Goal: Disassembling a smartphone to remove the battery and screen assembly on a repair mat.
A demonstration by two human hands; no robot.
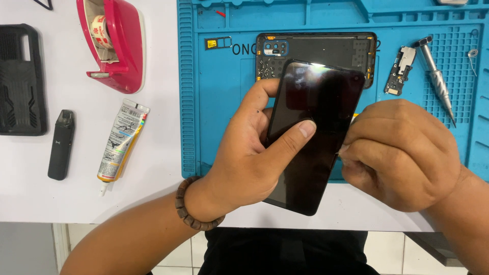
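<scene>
My left hand [254, 153] grips a black phone [318, 109] with a glossy dark screen, thumb pressed on the glass, holding it tilted above the blue repair mat [219, 102]. My right hand [402, 153] is curled at the phone's right edge, fingertips touching that edge; a small yellow bit shows there and I cannot tell what it is. A black phone back frame [326, 48] with a camera cutout lies on the mat behind the phone.
A small circuit board [400, 69] and a metal screwdriver [437, 76] lie on the mat's right. On the white table at left are a pink tape dispenser [119, 43], a glue tube [122, 140], a small black device [61, 145] and a black phone case [20, 79].
</scene>
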